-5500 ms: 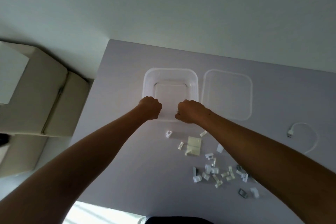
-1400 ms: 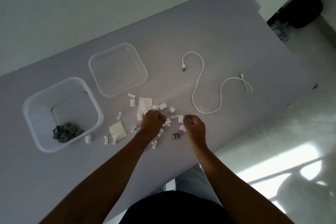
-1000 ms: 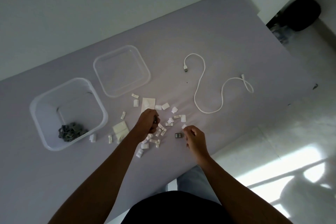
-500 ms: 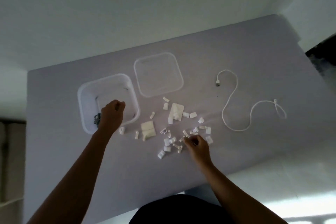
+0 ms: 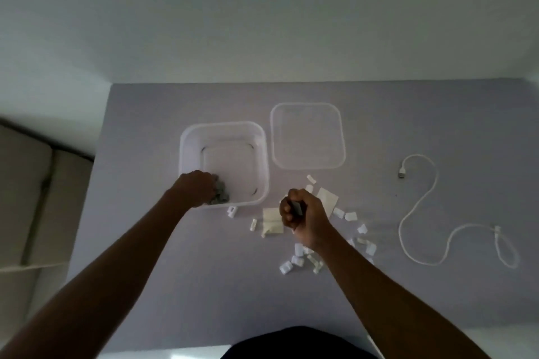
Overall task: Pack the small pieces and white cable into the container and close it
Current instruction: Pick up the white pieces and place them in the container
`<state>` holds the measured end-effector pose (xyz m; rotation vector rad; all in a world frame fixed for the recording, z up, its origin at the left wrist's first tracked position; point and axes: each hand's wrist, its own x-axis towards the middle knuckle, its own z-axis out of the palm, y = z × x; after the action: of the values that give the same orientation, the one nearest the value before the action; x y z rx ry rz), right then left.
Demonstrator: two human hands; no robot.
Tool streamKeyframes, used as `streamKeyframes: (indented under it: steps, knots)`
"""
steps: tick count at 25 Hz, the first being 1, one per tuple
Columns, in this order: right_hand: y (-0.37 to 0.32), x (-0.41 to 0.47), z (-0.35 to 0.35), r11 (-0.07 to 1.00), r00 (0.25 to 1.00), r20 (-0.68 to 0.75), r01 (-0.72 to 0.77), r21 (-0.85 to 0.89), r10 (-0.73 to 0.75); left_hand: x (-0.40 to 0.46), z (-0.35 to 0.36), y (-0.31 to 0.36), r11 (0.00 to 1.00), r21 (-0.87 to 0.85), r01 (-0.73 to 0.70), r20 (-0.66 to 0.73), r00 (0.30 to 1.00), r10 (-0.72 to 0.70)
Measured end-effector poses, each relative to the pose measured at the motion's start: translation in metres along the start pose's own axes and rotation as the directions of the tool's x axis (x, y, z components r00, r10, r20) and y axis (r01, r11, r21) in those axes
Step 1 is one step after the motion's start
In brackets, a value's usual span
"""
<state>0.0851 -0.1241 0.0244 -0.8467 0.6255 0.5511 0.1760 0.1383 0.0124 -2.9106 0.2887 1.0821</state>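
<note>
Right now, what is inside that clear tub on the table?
The container holds a heap of small grey pieces in its near corner. The left hand reaches in over them, hiding part of the heap. The remaining floor looks bare.

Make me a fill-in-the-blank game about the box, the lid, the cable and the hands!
1. The lid lies on the table to the ____ of the box.
2. The left hand reaches into the ____.
3. The cable is coloured ____.
4. The right hand holds a small ____-coloured piece.

Missing words: right; box; white; dark
</note>
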Motion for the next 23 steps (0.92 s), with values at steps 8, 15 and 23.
streamKeyframes:
  steps: [8,15,23]
  knots:
    - [0.000,0.089,0.090,0.830,0.988,-0.157,-0.081,-0.551,-0.008,-0.011,0.006,-0.004,0.996,-0.081,-0.039,-0.154,0.988,0.026]
    - [0.031,0.128,0.130,0.332,0.995,-0.009,0.024,-0.943,-0.096,-0.009,0.039,-0.022,0.489,-0.871,-0.053,-0.411,0.625,-0.664]
    - [0.051,0.135,0.122,0.190,0.952,0.033,0.095,-0.977,-0.305,0.015,0.072,-0.020,0.331,-0.944,0.014,-0.213,0.739,-0.639]
